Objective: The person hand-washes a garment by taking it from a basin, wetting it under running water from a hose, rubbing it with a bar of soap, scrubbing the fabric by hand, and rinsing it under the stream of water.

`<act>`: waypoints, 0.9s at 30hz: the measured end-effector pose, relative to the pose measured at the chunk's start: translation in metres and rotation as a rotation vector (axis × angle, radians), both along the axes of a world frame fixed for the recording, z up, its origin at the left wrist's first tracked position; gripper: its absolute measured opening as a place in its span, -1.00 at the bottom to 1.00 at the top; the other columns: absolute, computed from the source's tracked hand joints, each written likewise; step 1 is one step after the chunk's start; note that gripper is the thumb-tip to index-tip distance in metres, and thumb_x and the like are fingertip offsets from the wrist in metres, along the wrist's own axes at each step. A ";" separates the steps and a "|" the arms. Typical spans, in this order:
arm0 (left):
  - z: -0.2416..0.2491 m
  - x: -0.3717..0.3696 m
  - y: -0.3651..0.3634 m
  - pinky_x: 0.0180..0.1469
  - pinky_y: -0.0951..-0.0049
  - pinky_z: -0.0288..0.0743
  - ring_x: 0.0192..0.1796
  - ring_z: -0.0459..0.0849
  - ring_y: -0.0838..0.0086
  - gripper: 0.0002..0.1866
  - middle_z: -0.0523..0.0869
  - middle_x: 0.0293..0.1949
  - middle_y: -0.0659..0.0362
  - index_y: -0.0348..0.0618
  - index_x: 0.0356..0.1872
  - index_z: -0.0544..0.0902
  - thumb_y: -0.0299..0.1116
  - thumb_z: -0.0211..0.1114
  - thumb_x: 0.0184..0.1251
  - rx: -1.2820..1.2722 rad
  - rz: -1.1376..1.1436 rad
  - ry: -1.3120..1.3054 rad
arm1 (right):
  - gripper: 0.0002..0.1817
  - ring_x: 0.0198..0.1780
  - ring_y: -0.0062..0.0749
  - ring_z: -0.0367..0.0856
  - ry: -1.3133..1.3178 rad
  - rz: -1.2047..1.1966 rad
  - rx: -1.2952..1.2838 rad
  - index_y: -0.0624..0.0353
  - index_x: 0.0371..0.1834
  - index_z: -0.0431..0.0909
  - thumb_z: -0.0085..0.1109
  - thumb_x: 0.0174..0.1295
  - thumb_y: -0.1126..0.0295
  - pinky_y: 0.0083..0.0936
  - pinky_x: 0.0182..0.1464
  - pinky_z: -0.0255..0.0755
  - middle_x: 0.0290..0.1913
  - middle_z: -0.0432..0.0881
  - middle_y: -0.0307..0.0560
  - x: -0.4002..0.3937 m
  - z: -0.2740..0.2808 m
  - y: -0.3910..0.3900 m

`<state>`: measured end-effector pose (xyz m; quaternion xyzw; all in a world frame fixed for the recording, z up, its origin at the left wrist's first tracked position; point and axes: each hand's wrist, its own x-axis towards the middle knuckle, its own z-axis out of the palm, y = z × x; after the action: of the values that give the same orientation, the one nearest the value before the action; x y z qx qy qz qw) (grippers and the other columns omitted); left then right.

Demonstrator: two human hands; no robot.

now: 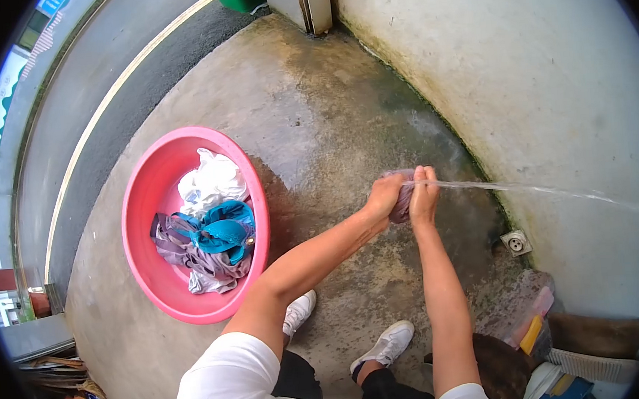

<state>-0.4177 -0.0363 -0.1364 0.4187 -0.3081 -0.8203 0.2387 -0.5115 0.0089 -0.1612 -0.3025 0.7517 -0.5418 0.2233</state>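
Observation:
A wet greyish-purple cloth (401, 206) is bunched between my two hands, above the concrete floor. My left hand (385, 196) is closed around its left side. From the right, my right hand (422, 197) presses on the same cloth with fingers bent over it. A thin stream of water (529, 189) stretches between my hands and the right edge of the view. To the left stands a pink basin (133, 236) holding a white cloth (211, 182), a blue garment (224, 229) and greyish-purple clothing (193, 256).
The concrete floor (315, 147) is wet in patches. A pale wall (503, 57) runs along the right, with a floor drain (516, 243) near its base. Assorted items, including a brown board (596, 334), lie at lower right. A road (108, 88) passes on the left.

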 end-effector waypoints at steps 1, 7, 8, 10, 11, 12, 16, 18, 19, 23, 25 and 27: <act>0.004 0.002 -0.005 -0.35 0.47 0.40 -0.42 0.50 0.55 -0.81 0.56 -0.43 0.23 -0.16 -0.42 0.54 -0.28 0.07 0.26 0.012 0.008 -0.017 | -0.65 -0.25 -0.38 0.40 -0.126 -0.002 -0.073 0.19 -0.22 0.38 -0.13 0.34 0.09 -0.36 -0.20 0.31 -0.33 0.42 -0.10 -0.003 -0.011 0.002; 0.022 0.011 -0.023 -0.21 0.34 0.50 -0.29 0.61 0.44 -0.75 0.59 -0.35 0.18 -0.16 -0.27 0.52 -0.16 0.10 0.31 0.194 -0.103 0.124 | -0.40 0.11 -0.48 0.38 -1.062 0.277 -0.199 0.20 0.23 0.29 -0.07 0.32 -0.05 -0.39 0.06 0.36 0.17 0.36 0.00 0.012 0.033 0.018; 0.017 0.013 -0.024 -0.21 0.35 0.49 -0.28 0.60 0.44 -0.75 0.59 -0.35 0.18 -0.16 -0.26 0.52 -0.17 0.10 0.31 0.187 -0.088 0.117 | -0.45 0.05 -0.51 0.41 -0.924 0.303 -0.157 0.20 0.17 0.34 0.00 0.30 0.01 -0.44 0.03 0.37 0.10 0.42 -0.04 0.007 0.021 0.017; -0.004 0.019 -0.030 -0.21 0.37 0.48 -0.28 0.60 0.44 -0.76 0.59 -0.35 0.19 -0.15 -0.25 0.52 -0.18 0.10 0.31 0.169 -0.056 0.100 | -0.56 -0.07 -0.57 0.47 -0.651 0.354 -0.075 0.21 0.05 0.45 0.14 0.25 0.12 -0.54 -0.04 0.39 -0.05 0.53 -0.14 0.001 0.003 0.014; -0.014 0.024 -0.032 -0.23 0.38 0.46 -0.28 0.58 0.44 -0.79 0.58 -0.33 0.20 -0.09 -0.23 0.53 -0.19 0.11 0.31 0.082 -0.028 -0.029 | -0.75 -0.25 -0.66 0.47 -0.447 0.240 -0.114 0.25 -0.19 0.53 0.29 0.12 0.37 -0.66 -0.14 0.37 -0.29 0.56 -0.29 0.001 0.000 0.012; -0.027 0.031 -0.035 -0.23 0.37 0.45 -0.28 0.57 0.44 -0.80 0.58 -0.34 0.21 -0.07 -0.22 0.53 -0.19 0.12 0.31 0.127 0.014 -0.056 | -0.77 -0.27 -0.66 0.46 -0.357 0.196 -0.138 0.25 -0.23 0.52 0.30 0.09 0.41 -0.66 -0.16 0.36 -0.32 0.55 -0.30 0.001 0.003 0.010; -0.065 0.045 -0.034 -0.07 0.18 0.38 -0.12 0.49 0.36 -0.62 0.53 -0.19 0.15 0.00 -0.10 0.49 0.04 0.07 0.28 0.300 0.004 -0.156 | -0.82 -0.31 -0.65 0.41 -0.200 0.023 -0.259 0.22 -0.34 0.50 0.30 0.02 0.54 -0.64 -0.20 0.34 -0.36 0.50 -0.31 0.014 0.049 0.004; -0.053 0.044 -0.027 0.03 0.10 0.32 -0.02 0.45 0.30 -0.47 0.48 -0.09 0.12 -0.02 -0.01 0.46 0.20 0.00 0.26 0.386 -0.097 -0.068 | -0.84 -0.28 -0.63 0.42 -0.157 -0.015 -0.334 0.22 -0.34 0.50 0.28 0.03 0.55 -0.63 -0.19 0.34 -0.33 0.50 -0.28 0.018 0.058 0.000; -0.043 0.041 -0.024 0.15 -0.01 0.21 0.15 0.35 0.22 -0.28 0.40 0.10 0.09 -0.02 0.11 0.39 0.37 -0.11 0.19 0.388 -0.164 0.026 | -0.85 -0.26 -0.60 0.43 -0.167 -0.004 -0.302 0.23 -0.35 0.50 0.27 0.03 0.55 -0.61 -0.17 0.34 -0.32 0.50 -0.26 0.018 0.055 -0.002; -0.027 0.021 -0.019 0.12 0.01 0.33 0.13 0.47 0.28 -0.28 0.48 0.12 0.07 -0.04 0.09 0.41 0.37 -0.13 0.21 0.394 -0.245 0.359 | -0.87 -0.19 -0.44 0.47 0.015 0.053 -0.198 0.25 -0.37 0.51 0.23 0.01 0.58 -0.52 -0.10 0.35 -0.29 0.49 -0.16 0.037 0.055 0.004; -0.063 0.008 -0.020 0.10 0.10 0.40 0.09 0.52 0.30 -0.32 0.52 0.08 0.08 -0.03 0.11 0.41 0.33 -0.15 0.25 0.527 -0.253 0.477 | -0.88 -0.20 -0.33 0.49 0.066 0.124 -0.180 0.23 -0.39 0.52 0.23 -0.02 0.58 -0.45 -0.08 0.35 -0.28 0.49 -0.11 0.049 0.069 0.010; -0.042 0.007 -0.015 -0.15 0.38 0.54 -0.22 0.63 0.40 -0.48 0.64 -0.23 0.16 -0.06 -0.11 0.52 0.19 -0.06 0.31 0.640 -0.168 0.595 | -0.88 -0.24 -0.36 0.47 0.078 0.122 -0.250 0.22 -0.40 0.51 0.24 -0.01 0.56 -0.49 -0.16 0.35 -0.32 0.47 -0.13 0.059 0.068 0.009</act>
<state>-0.4102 -0.0516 -0.1783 0.1907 0.0104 -0.9756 0.1080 -0.4523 0.0177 -0.0934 -0.3939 0.6667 -0.6044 0.1873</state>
